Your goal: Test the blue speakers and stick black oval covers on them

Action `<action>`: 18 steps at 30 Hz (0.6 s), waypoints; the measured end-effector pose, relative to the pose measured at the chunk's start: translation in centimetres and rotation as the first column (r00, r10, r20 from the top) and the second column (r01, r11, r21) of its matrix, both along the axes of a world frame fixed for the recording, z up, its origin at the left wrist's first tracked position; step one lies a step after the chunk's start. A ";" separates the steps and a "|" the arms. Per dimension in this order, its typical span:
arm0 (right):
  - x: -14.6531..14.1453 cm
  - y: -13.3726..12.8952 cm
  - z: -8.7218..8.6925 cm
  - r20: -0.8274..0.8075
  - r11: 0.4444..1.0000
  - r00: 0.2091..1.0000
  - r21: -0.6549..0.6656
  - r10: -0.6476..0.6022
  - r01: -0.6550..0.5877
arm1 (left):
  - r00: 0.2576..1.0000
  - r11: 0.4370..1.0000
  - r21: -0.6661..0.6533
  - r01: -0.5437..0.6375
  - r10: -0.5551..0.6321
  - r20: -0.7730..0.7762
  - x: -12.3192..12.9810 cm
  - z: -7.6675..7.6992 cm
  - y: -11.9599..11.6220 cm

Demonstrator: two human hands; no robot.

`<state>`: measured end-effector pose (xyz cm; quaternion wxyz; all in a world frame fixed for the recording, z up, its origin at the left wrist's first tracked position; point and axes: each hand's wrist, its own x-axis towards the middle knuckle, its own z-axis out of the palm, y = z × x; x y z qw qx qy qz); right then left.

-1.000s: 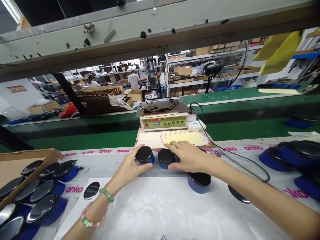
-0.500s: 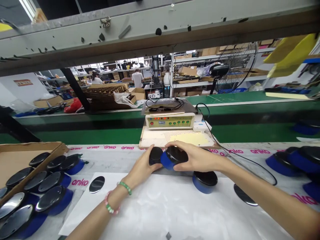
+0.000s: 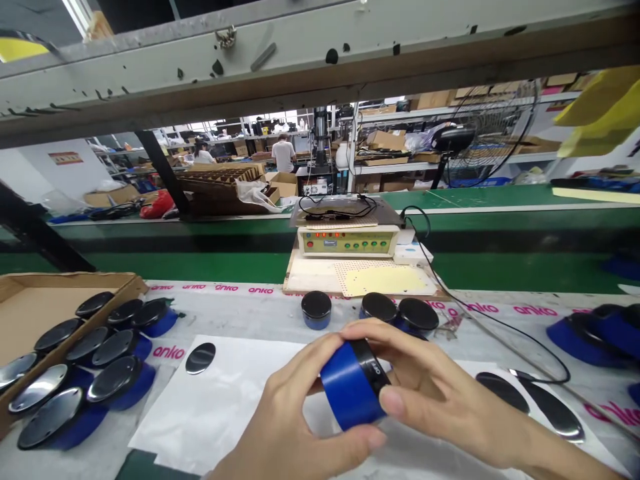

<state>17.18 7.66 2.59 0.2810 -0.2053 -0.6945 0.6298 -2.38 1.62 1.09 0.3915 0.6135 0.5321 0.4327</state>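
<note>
Blue cylindrical unit (image 3: 353,387) with a black end marked "OFF" tilts above the white sheet (image 3: 235,380), gripped by the left hand (image 3: 295,407) and the right hand (image 3: 445,393). Left thumb and fingers curve partly open around its blue body, while the right hand's thumb presses the black end, its fingers bent over the far side. Beyond them, three black-topped units (image 3: 316,310) sit near the wooden board (image 3: 313,275) under the control box (image 3: 347,241).

Tilted blue-and-black round device (image 3: 353,387), marked "OFF"
</note>
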 end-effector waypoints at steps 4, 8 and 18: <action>-0.1 -0.7 -0.5 0.055 0.991 0.992 0.081 -0.111 0.107 | 1.000 1.000 -0.002 -0.010 0.010 0.010 0.4 0.6 -0.7; -0.2 -1.3 -1.3 0.056 0.987 0.988 0.089 -0.142 0.137 | 1.000 0.999 0.044 -0.011 0.010 0.016 0.5 -0.1 -1.0; 0.0 -1.8 -1.6 0.009 0.982 0.989 0.115 -0.150 0.148 | 0.985 0.957 0.289 -0.017 0.065 -0.159 0.8 -1.5 -1.6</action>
